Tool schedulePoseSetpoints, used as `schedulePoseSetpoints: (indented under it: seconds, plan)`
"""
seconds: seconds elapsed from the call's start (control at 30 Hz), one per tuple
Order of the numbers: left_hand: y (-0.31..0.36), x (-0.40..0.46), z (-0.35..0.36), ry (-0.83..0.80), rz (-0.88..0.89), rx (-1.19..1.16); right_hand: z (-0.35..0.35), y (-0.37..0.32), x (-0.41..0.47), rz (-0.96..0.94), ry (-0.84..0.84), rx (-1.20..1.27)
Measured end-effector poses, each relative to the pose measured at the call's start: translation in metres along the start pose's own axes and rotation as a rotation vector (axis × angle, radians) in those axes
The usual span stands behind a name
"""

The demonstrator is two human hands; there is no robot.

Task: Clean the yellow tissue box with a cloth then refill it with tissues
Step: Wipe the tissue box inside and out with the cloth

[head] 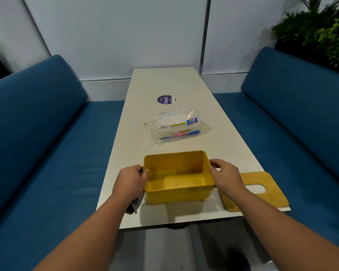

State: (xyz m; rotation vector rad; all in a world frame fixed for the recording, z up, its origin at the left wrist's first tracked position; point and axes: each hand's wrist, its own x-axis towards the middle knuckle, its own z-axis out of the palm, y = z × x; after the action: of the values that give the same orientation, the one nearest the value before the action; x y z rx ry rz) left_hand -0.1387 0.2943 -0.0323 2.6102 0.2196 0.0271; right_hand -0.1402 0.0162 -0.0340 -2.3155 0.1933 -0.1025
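Note:
The yellow tissue box (177,177) stands open and empty near the front edge of the white table (219,122). My left hand (130,182) is against the box's left end and grips a dark cloth (134,205) that hangs below the palm. My right hand (224,176) holds the box's right end, fingers curled over the rim. The box's wooden lid (262,190) with an oval slot lies flat on the table to the right. A plastic pack of paper towels (176,126) lies beyond the box in the middle of the table.
A round purple sticker (166,99) is on the table further back. Blue benches (47,153) flank the table on both sides. A white wall closes the far end. Green plants (317,34) stand behind the right bench.

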Motion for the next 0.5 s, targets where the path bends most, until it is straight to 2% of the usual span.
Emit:
schedulePoseSetpoints:
  seconds: [0.1,0.23,0.33,0.37,0.43,0.5]
  plan:
    - [-0.008,0.002,-0.008,-0.004,-0.014,-0.050,0.001,0.001,-0.001,0.012,0.000,-0.016]
    - [-0.008,0.002,-0.044,0.183,-0.051,-0.117,-0.005,-0.012,0.000,-0.016,0.133,0.000]
    - [0.027,-0.001,-0.069,0.271,0.019,-0.239,-0.012,-0.049,0.000,-0.137,0.213,0.161]
    - [0.045,-0.002,-0.074,0.278,0.071,-0.269,-0.013,-0.065,0.000,-0.160,0.157,0.241]
    - [0.084,-0.005,-0.075,0.244,0.188,-0.347,-0.014,-0.092,0.000,-0.158,-0.098,0.435]
    - [0.118,-0.005,-0.067,0.128,0.267,-0.493,-0.013,-0.105,0.002,-0.144,-0.280,0.585]
